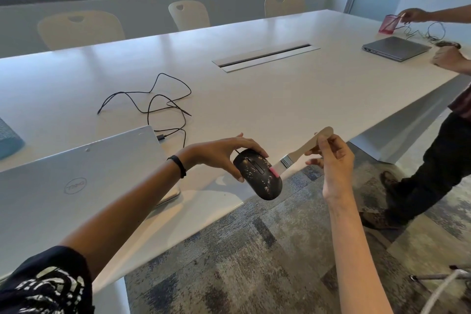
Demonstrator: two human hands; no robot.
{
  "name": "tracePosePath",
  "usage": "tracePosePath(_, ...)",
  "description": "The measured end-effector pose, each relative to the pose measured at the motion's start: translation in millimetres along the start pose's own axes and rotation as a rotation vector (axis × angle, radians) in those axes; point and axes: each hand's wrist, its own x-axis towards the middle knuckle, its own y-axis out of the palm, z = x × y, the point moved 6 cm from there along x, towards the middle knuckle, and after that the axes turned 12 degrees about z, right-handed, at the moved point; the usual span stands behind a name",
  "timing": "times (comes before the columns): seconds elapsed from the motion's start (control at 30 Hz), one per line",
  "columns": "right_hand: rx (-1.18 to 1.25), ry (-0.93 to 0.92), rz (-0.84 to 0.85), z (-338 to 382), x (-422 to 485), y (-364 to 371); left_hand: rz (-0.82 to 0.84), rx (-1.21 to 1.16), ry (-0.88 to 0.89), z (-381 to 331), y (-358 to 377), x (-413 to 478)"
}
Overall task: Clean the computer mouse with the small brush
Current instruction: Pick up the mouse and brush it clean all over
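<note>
White table (280,99) on patterned carpet (254,250), mouse (257,176) held near its edge.

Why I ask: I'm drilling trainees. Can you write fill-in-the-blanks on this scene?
1. The left hand holds a speckled black ____.
2. The right hand holds the brush by its wooden ____.
3. The near laptop is ____.
Answers: mouse; handle; closed.

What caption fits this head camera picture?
Left hand holds the speckled black mouse; right hand holds the small brush against it.
</note>
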Motion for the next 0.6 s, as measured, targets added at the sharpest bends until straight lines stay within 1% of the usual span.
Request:
tracePosePath(0.13,-0.024,0.04,0.064,-3.2,-0.3,1.9,0.006,0.011,-0.001,0.9,1.5,-0.3)
tracePosePath(0.27,0.017,0.038,-0.012,-3.1,0.2,-2.5,0.0,-0.005,-0.003,2.1,2.3,-1.5)
tracePosePath(0.37,-0.019,0.07,0.07,-5.7,0.5,4.8,-0.004,-0.01,0.0,3.1,2.9,-1.6)
tracePosePath(0.5,0.0,0.073,0.094,-9.0,0.0,5.8,-0.013,-0.007,-0.003,4.9,4.1,-1.9)
tracePosePath(0.6,0.005,0.078,0.188,-8.6,-1.4,12.0,-0.018,-0.01,-0.005,6.5,4.2,-1.8)
